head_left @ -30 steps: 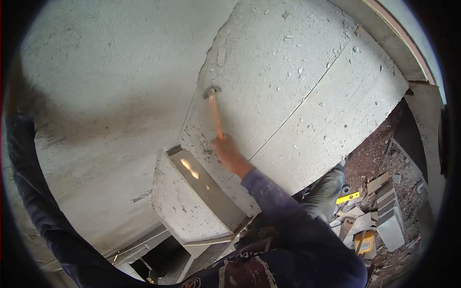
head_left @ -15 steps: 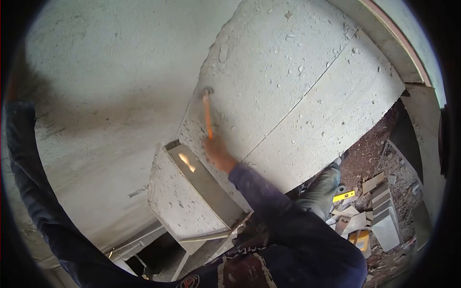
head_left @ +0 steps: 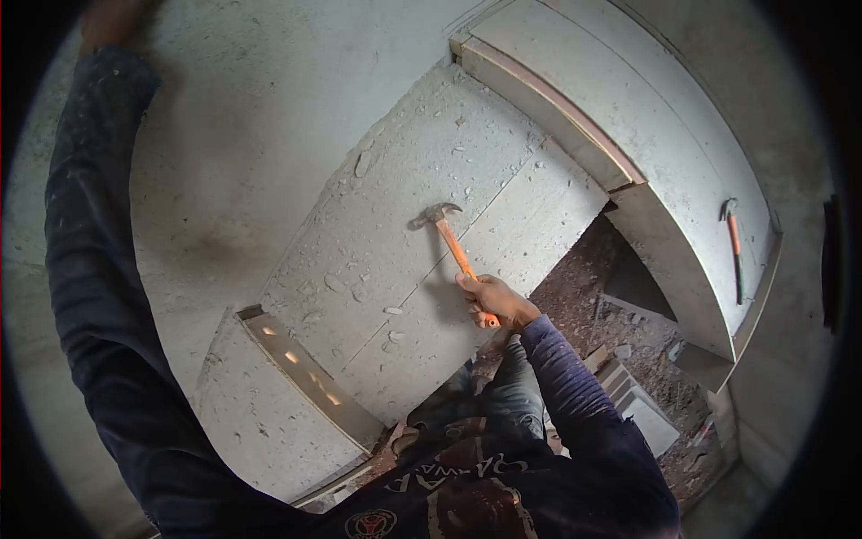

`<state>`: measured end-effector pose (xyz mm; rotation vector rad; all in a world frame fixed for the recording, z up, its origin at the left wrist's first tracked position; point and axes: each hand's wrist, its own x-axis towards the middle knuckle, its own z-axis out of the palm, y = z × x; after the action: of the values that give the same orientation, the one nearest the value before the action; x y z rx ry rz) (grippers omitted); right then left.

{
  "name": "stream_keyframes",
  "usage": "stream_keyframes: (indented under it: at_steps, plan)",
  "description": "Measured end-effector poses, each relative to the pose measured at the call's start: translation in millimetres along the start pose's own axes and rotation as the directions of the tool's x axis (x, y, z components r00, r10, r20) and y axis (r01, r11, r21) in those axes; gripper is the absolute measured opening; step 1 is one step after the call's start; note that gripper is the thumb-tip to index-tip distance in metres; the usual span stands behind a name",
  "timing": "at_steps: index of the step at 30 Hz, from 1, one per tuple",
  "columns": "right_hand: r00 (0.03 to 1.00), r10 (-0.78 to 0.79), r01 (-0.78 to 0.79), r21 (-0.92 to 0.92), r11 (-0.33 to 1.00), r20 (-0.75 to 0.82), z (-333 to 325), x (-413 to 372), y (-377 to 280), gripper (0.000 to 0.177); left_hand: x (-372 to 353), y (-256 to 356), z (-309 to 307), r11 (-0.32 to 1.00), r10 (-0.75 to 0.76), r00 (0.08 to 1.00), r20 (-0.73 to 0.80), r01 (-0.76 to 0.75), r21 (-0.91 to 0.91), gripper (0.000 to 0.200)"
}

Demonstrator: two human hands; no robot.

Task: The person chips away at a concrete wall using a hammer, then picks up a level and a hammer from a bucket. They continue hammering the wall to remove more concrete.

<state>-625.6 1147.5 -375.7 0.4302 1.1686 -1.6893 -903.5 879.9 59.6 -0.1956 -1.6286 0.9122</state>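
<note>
My right hand point(head_left: 492, 300) is wrapped round the orange handle of a claw hammer point(head_left: 455, 248). Its metal head points away from me, over the grey slab surface point(head_left: 386, 260), near a straight seam. Bits of broken plaster lie scattered across that slab. At the upper left my left hand point(head_left: 112, 25) reaches up against the pale wall point(head_left: 233, 117); it is dark and its fingers are hidden or blurred.
Another hammer point(head_left: 733, 247) with an orange and dark handle lies on the raised curved ledge point(head_left: 669, 135) at right. A boxed block point(head_left: 269, 409) stands at lower left. Rubble and tile pieces point(head_left: 642, 409) cover the floor below the slab's edge.
My right hand has drawn the hammer back from the slab's wall-side edge toward the seam. My left hand now shows at the upper left. The view has swung, bringing the second hammer into sight.
</note>
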Motion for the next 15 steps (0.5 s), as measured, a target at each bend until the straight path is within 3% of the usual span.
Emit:
stream_keyframes:
  at_steps: [1,2,3,4,6,7,9,10,11,12,15]
  plan:
    - [1.000,-0.003,0.003,-0.012,1.000,-0.028,-1,-5,-1,0.048,1,-1,-2,0.995,-0.007,1.000,0.030,0.010,-0.103,0.050]
    - [0.991,-0.107,0.064,-0.415,0.908,-0.081,-1,-8,-2,0.049,1,-1,-4,0.978,-0.008,0.998,0.057,0.020,-0.207,0.050]
    - [0.974,-0.209,0.075,-0.747,0.660,-0.087,1,-14,-4,0.050,1,-1,-6,0.975,-0.028,0.998,0.058,0.041,-0.219,0.050]
    - [0.972,-0.209,0.061,-0.751,0.657,-0.104,3,-21,-6,0.050,2,0,-7,0.985,-0.025,0.997,0.072,0.037,-0.169,0.049]
    - [0.875,-0.480,0.100,-0.946,0.307,-0.063,5,-30,-20,0.050,4,1,-7,0.994,-0.026,0.996,0.087,0.036,-0.107,0.049]
    - [0.845,-0.515,0.065,-0.929,0.364,-0.143,1,-30,-36,0.048,3,4,-7,0.990,-0.064,0.994,0.086,0.074,-0.118,0.049]
    - [0.651,-0.755,0.187,-0.945,0.267,-0.085,-14,-20,-74,0.049,2,3,-1,0.989,-0.092,0.991,0.093,0.102,-0.111,0.049]
    - [0.571,-0.819,0.216,-0.955,0.203,-0.044,-24,-6,-97,0.051,1,-1,5,0.994,-0.041,0.998,0.044,0.045,-0.095,0.048]
    - [0.530,-0.848,0.258,-0.955,0.148,0.012,-38,14,-119,0.060,2,-4,9,0.997,0.011,1.000,0.000,-0.011,-0.072,0.048]
    - [0.476,-0.875,0.239,-0.970,0.033,0.088,-50,39,-140,0.064,3,-5,9,0.999,0.023,1.000,0.020,-0.022,-0.050,0.048]
    - [0.400,-0.881,0.337,-0.935,-0.115,0.253,-63,112,-212,0.079,2,-11,14,0.993,0.119,0.989,0.086,-0.116,-0.035,0.046]
